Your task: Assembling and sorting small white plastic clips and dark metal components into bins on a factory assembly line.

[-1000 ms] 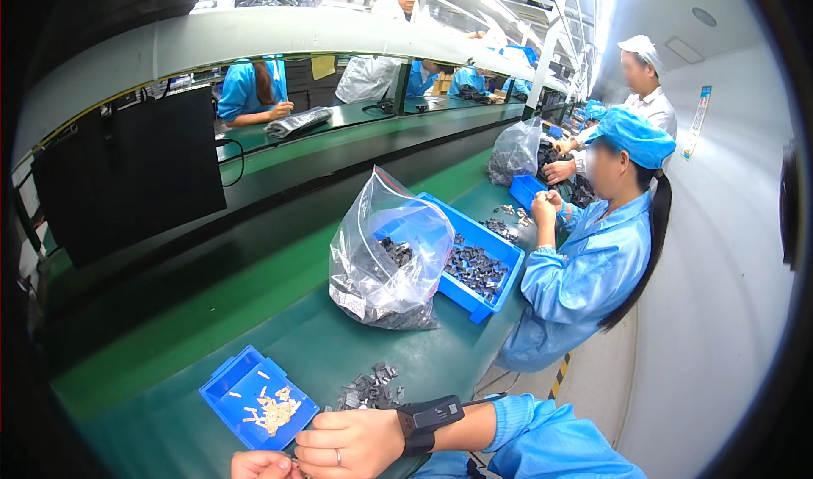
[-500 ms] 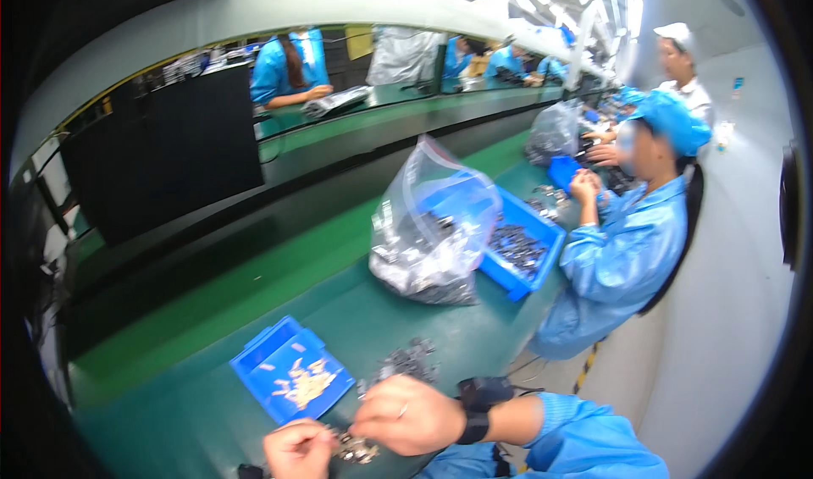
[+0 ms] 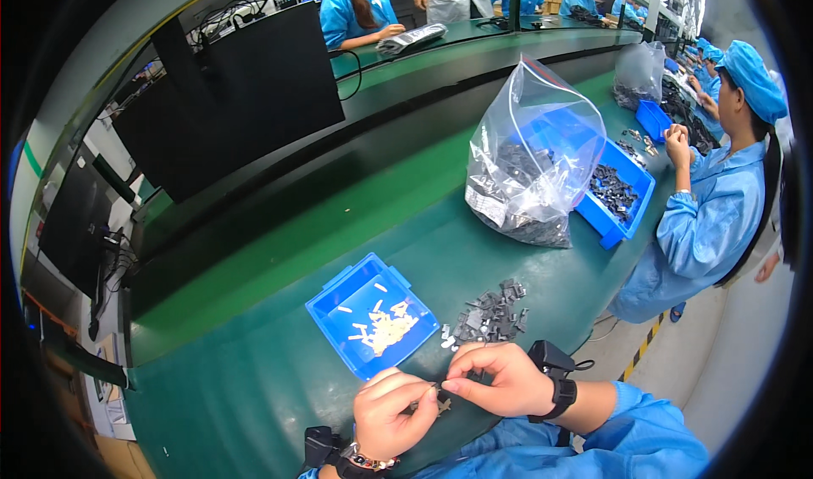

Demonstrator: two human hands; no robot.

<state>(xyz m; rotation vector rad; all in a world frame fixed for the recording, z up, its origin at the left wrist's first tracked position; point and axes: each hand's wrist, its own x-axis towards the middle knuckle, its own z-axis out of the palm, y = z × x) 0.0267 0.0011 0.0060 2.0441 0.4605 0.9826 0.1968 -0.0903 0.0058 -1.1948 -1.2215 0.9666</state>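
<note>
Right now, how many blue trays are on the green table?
3: one tray before the hands, one behind the plastic bag, one farther right; others may be hidden.

Factory assembly line. Long green-topped desk (image 3: 279, 377) runs ahead of the hands, with a shallow blue plastic tray of pale small parts (image 3: 373, 315), a loose heap of small grey parts (image 3: 491, 314) and a clear plastic bag of dark parts (image 3: 529, 161). To the right, a row of workers in blue smocks and caps (image 3: 720, 191).
</note>
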